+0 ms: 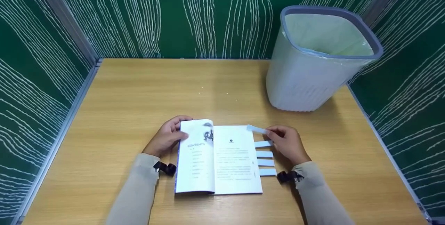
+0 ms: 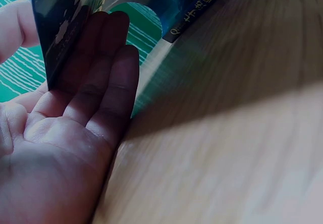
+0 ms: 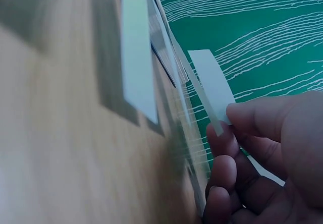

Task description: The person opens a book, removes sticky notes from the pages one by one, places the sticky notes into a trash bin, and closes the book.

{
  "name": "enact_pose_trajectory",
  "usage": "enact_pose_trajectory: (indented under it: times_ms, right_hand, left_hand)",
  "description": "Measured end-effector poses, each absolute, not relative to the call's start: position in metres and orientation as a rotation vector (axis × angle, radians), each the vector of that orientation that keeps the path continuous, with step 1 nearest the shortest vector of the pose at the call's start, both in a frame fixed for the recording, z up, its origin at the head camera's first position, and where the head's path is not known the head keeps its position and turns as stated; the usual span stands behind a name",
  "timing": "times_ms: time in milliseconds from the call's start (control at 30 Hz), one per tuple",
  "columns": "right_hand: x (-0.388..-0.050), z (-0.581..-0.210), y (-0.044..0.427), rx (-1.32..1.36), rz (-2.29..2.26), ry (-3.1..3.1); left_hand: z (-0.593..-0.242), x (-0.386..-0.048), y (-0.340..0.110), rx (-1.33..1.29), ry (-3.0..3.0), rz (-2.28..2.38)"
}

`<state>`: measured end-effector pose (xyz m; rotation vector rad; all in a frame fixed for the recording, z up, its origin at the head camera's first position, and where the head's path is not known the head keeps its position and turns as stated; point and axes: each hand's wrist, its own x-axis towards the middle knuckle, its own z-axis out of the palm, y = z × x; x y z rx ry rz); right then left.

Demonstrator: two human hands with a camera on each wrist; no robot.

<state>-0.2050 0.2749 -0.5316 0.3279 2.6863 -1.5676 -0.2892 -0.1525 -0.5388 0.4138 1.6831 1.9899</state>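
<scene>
On the wooden tabletop, your right fingers pinch the topmost pale-blue page tab, its long axis running left to the upper-right corner of the open book, whose left edge your left hand grips.

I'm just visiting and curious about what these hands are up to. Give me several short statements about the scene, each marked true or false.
1. The right hand pinches a pale strip. True.
2. The left hand holds the left side of a book. True.
3. The book is closed. False: it lies open.
4. The other strips stick out from the book's left edge. False: they stick out from its right edge.
5. A bin stands on the table. True.
6. The bin has no liner. False: a liner covers its inside.
</scene>
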Motion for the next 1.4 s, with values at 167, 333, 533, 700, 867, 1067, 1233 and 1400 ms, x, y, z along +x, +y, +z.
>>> enact_pose_trajectory:
  times_ms: [167, 333, 533, 700, 867, 1067, 1233, 1400]
  right_hand:
    - [-0.205, -0.532, 0.275, 0.345, -1.643, 2.664]
    - [-0.204, -0.53, 0.274, 0.308, -1.719, 2.648]
    - [-0.202, -0.523, 0.272, 0.307, -1.729, 2.669]
    - [-0.2, -0.516, 0.27, 0.341, -1.728, 2.665]
    - [-0.2, -0.51, 0.268, 0.334, -1.744, 2.673]
    - [-0.2, -0.5, 0.268, 0.287, -1.706, 2.783]
    - [-0.199, -0.492, 0.27, 0.24, -1.688, 2.883]
    - [-0.193, -0.468, 0.263, 0.159, -1.741, 2.97]
  left_hand:
    - [-0.54, -0.29, -0.153, 0.439, 1.67, 1.999]
    - [-0.54, -0.289, -0.153, 0.417, 1.691, 1.985]
    - [-0.54, -0.289, -0.152, 0.397, 1.682, 1.989]
    - [-0.541, -0.289, -0.152, 0.391, 1.665, 1.999]
    - [-0.541, -0.288, -0.153, 0.396, 1.663, 2.01]
    - [-0.54, -0.287, -0.153, 0.383, 1.662, 2.014]
    - [-0.54, -0.287, -0.153, 0.366, 1.672, 2.006]
    - [-0.54, -0.288, -0.152, 0.386, 1.68, 2.006]
